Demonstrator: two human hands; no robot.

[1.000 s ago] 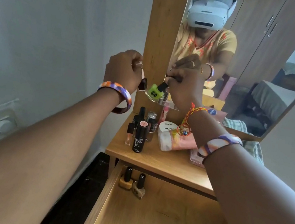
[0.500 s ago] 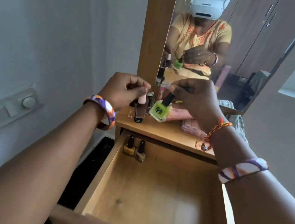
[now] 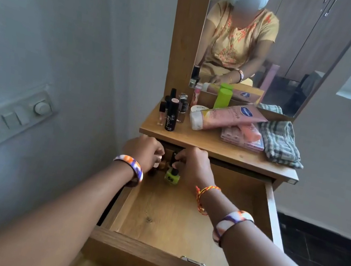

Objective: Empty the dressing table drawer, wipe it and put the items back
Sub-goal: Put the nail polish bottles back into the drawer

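The wooden drawer point(image 3: 271, 210) of the dressing table stands pulled out, its floor mostly bare. At its back left corner my right hand point(image 3: 195, 168) pinches the black cap of a lime-green nail polish bottle point(image 3: 171, 177), which stands on the drawer floor. Beside it my left hand point(image 3: 144, 153) grips a small dark bottle with a pink cap point(image 3: 154, 168), low in the same corner. Between my hands a brownish nail polish bottle point(image 3: 165, 165) shows in part; the rest of that corner is hidden by my fingers.
On the tabletop point(image 3: 214, 145) stand several small bottles and a black tube point(image 3: 171, 115), with a pink lotion tube point(image 3: 226, 118), a green bottle point(image 3: 222, 99), a pink flat case point(image 3: 242, 141) and a checked cloth point(image 3: 281, 143). A switch panel point(image 3: 8, 119) is on the left wall.
Both hands came down from in front of the mirror into the drawer's back left corner, carrying the green bottle and the pink-capped bottle. The view tilted down onto the drawer.
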